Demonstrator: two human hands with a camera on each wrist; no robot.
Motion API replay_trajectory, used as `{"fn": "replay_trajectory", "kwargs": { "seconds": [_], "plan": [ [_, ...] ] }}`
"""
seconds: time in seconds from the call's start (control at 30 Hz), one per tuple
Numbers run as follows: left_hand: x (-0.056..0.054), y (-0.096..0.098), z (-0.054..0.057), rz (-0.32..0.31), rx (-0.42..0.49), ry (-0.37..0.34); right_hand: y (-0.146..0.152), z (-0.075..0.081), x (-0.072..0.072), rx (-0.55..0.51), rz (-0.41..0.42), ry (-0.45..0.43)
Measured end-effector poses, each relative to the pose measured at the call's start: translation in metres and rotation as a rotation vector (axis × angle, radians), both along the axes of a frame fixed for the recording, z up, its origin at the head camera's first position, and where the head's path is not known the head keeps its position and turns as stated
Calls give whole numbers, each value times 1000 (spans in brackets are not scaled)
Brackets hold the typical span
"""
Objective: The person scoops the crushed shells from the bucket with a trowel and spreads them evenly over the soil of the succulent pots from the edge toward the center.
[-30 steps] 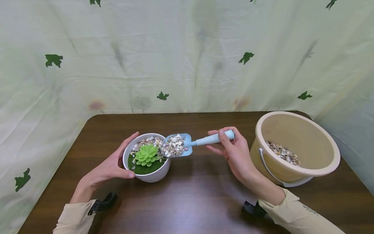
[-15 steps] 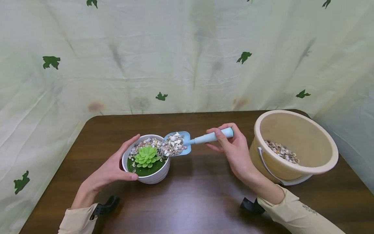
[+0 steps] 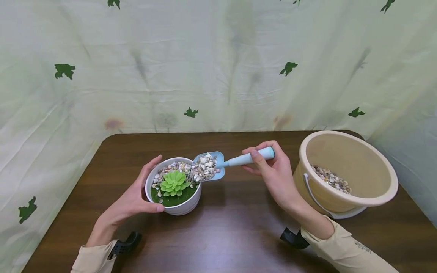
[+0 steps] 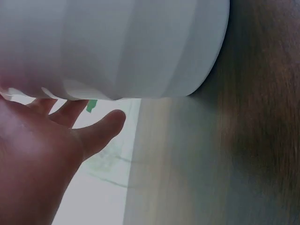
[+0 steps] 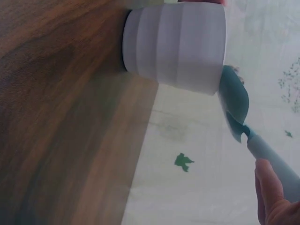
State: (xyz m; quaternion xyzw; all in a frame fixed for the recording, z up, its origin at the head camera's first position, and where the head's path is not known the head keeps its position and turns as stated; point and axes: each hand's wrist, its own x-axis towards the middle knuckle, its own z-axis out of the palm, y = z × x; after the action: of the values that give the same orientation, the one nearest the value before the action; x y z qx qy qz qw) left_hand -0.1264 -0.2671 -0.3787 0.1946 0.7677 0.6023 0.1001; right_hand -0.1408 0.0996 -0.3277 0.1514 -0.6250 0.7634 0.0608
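A white ribbed flowerpot (image 3: 184, 207) stands upright on the table, holding a green succulent (image 3: 174, 182) and small shells at its back. My left hand (image 3: 131, 201) grips the pot's left side, thumb at the front rim and fingers toward the back. The pot's wall (image 4: 140, 47) fills the top of the left wrist view. With my right hand (image 3: 274, 174) I hold the handle of a light blue trowel (image 3: 239, 160). Its blade, heaped with shells (image 3: 205, 167), lies over the pot's right rim. The right wrist view shows the underside of the trowel (image 5: 234, 98) against the rim.
At the right stands a beige bucket (image 3: 345, 142) with shells (image 3: 331, 179) in the bottom and a handle hanging down its front. A pale curtain (image 3: 218, 68) with green leaf shapes hangs behind the dark wooden table (image 3: 225, 231).
The trowel's handle end has risen slightly, tilting the blade a little more toward the pot. My left thumb has shifted slightly right along the rim. Shells still heap on the blade.
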Motion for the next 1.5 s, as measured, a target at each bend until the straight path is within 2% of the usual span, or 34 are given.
{"fn": "replay_trajectory", "kwargs": {
  "seconds": [0.13,0.37,0.47,0.57,0.67,0.73,0.83,0.93,1.2,1.33,1.43,1.5],
  "plan": [
    [0,2,1,13,1,27,-1,2,0,13,6,19],
    [1,2,3,53,-48,26,-5,6,-2,29,5,50],
    [1,3,3,69,-85,42,-7,9,-3,36,6,57],
    [1,2,4,78,-171,78,-8,10,-4,45,8,59],
    [2,0,6,72,-220,61,-7,11,-5,55,11,62],
    [3,-2,7,54,-200,26,-7,12,-6,59,13,62],
    [5,-2,7,28,-108,-54,-8,14,-6,56,17,56],
    [5,-1,7,25,-52,-85,-9,16,-5,55,18,56],
    [1,3,4,48,-54,17,-10,19,-7,57,25,79],
    [2,5,4,67,-109,56,-11,21,-8,62,36,94],
    [3,5,4,71,-144,53,-11,22,-8,68,38,99],
    [4,4,4,58,-130,26,-11,22,-7,72,36,97]
  ]
}}
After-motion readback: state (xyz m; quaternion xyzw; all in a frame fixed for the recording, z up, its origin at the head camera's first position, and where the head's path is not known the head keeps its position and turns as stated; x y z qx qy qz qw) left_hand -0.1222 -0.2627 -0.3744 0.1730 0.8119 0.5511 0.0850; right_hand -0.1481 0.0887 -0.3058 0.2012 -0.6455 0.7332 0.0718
